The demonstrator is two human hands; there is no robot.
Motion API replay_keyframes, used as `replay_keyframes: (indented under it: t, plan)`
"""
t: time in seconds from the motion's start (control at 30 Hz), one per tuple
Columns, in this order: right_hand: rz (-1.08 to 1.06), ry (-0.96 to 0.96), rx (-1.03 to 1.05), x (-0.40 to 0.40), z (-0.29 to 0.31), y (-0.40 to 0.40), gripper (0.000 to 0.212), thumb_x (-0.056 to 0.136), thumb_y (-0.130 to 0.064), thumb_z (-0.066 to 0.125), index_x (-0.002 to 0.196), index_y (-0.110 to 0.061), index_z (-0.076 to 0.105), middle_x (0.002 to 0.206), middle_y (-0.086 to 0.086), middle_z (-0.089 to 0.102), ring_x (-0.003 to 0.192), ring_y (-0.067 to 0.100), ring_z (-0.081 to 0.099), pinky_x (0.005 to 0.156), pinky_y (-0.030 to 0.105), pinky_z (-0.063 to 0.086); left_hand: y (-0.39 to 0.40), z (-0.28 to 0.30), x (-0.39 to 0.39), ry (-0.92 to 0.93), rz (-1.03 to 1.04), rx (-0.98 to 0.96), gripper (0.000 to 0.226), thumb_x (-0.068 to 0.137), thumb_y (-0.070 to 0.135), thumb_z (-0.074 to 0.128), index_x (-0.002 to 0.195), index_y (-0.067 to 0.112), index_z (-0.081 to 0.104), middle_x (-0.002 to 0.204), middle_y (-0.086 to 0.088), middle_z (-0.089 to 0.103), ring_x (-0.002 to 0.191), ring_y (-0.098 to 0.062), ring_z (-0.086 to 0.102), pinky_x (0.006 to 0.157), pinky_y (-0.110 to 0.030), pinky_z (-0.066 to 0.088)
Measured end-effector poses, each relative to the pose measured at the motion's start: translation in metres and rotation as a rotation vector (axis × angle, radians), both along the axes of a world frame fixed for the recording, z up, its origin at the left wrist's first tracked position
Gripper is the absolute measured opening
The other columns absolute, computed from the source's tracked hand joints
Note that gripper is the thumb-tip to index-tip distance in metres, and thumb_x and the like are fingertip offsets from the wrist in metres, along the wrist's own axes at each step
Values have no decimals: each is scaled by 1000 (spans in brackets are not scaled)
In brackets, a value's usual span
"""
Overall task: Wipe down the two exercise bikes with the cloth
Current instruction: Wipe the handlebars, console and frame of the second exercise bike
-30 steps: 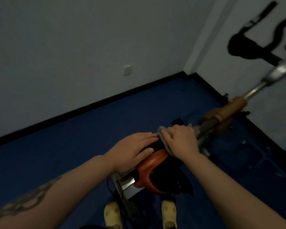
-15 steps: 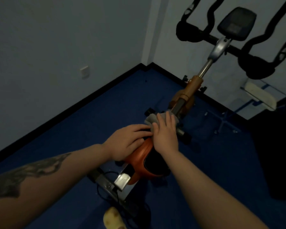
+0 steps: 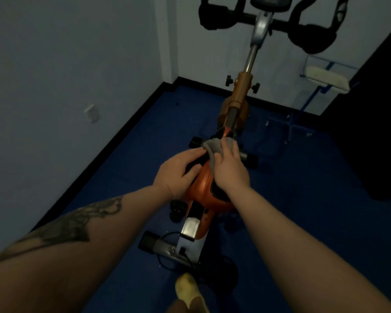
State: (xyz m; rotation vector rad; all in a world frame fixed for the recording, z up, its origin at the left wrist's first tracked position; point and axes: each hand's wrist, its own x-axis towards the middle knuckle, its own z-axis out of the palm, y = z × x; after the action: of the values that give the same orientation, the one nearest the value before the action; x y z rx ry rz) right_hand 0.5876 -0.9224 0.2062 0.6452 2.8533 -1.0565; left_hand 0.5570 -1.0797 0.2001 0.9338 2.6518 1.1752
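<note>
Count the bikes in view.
1: the orange bike in the centre, under the left hand and the right hand holding the cloth. A second may be out of frame.

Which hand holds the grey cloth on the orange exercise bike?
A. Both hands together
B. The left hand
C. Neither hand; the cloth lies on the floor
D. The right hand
D: the right hand presses the grey cloth against the top of the orange bike, while the left hand rests beside it on the bike's body, with its fingertips near the cloth.
</note>
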Motion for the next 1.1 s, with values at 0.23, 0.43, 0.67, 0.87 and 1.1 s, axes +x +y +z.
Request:
replay_keyframes:
  t: [0.23, 0.43, 0.67, 0.87, 1.1]
  plan:
    - [-134, 76, 63, 58, -9, -21, 52, 102, -46, 21, 152, -35, 14, 156, 0, 23, 128, 28, 42, 93, 40, 43, -2, -4, -3, -17, -13, 24, 50, 91, 36, 44, 138, 22, 51, 143, 4, 50, 133, -11, 44, 111, -36, 36]
    - [-348, -22, -45, 28, -3, -16, 46, 102, -46, 25, 139, -23, 39, 126, 11, 56, 105, 29, 56, 76, 37, 43, -2, -5, -8, 9, -70, -5, 50, 91, 34, 42, 138, 19, 51, 142, 1, 50, 130, -15, 43, 106, -28, 34]
    - [-690, 203, -24, 49, -12, -55, 40, 100, -37, 40, 137, -28, 50, 136, -2, 51, 123, 19, 49, 113, 47, 26, -1, -4, -26, 88, -347, -164, 46, 104, 25, 34, 150, 28, 32, 159, 10, 19, 144, -7, 17, 115, -26, 18]
    - [-1090, 573, -336, 46, -20, -87, 35, 100, -37, 44, 131, -24, 55, 135, -2, 51, 118, 13, 52, 100, 36, 45, 10, 5, -67, 325, -879, -361, 52, 103, 40, 13, 154, 28, 7, 160, 14, 1, 147, -5, -9, 118, -28, -13]
    - [-1555, 871, -310, 3, -17, -120, 47, 103, -28, 41, 148, -23, 32, 156, 1, 24, 140, 15, 28, 114, 42, 30, 28, 5, -85, 210, -1107, -171, 50, 100, 34, 28, 150, 29, 27, 157, 14, 22, 148, -6, 8, 119, -31, -5]
